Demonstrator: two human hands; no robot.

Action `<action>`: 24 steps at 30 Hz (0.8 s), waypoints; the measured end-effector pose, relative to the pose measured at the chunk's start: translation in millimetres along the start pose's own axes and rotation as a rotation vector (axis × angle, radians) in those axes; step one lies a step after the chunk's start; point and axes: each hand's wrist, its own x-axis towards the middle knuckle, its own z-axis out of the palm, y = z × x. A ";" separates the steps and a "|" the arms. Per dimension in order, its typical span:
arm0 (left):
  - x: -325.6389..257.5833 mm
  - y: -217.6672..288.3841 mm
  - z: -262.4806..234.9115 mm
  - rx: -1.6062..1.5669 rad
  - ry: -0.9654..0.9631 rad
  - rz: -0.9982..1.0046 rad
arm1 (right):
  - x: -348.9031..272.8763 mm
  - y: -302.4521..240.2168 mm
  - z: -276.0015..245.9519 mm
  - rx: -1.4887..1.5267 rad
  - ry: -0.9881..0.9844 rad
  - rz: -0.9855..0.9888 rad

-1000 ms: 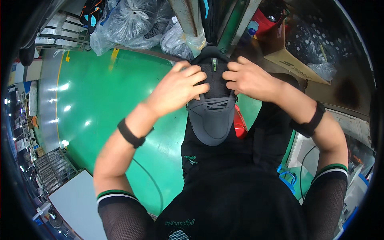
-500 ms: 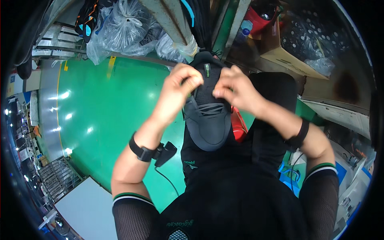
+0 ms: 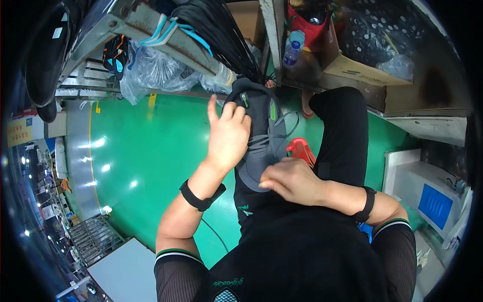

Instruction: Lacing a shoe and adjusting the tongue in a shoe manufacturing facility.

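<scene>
A dark grey lace-up sneaker (image 3: 259, 132) lies on my left thigh with its toe toward me. Grey laces (image 3: 259, 143) cross its front, and a loose lace loop (image 3: 293, 121) stands out on the right side. My left hand (image 3: 229, 135) rests along the shoe's left edge, fingers bent onto the tongue beside the opening. Its outermost finger sticks up, and the thumb is hidden. Over the toe is my right hand (image 3: 293, 181), closed with thumb and fingers pressed together. Whatever it pinches does not show, and its outline is slightly blurred.
A red plastic object (image 3: 301, 149) lies on the green floor right of the shoe. Ahead, long black laces (image 3: 221, 30) hang beside a metal frame (image 3: 161, 38). Clear plastic bags (image 3: 158, 65) sit left of it. A cardboard box (image 3: 352, 70) and a bottle (image 3: 292, 53) stand right.
My right hand has moved from beside the tongue down to the toe. My left hand has turned and lowered onto the shoe's left edge. The view has shifted, and the loose lace loop now shows.
</scene>
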 end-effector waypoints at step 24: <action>25.3 7.9 0.4 -0.154 -0.045 0.028 | 12.4 64.2 -28.5 0.549 0.390 0.433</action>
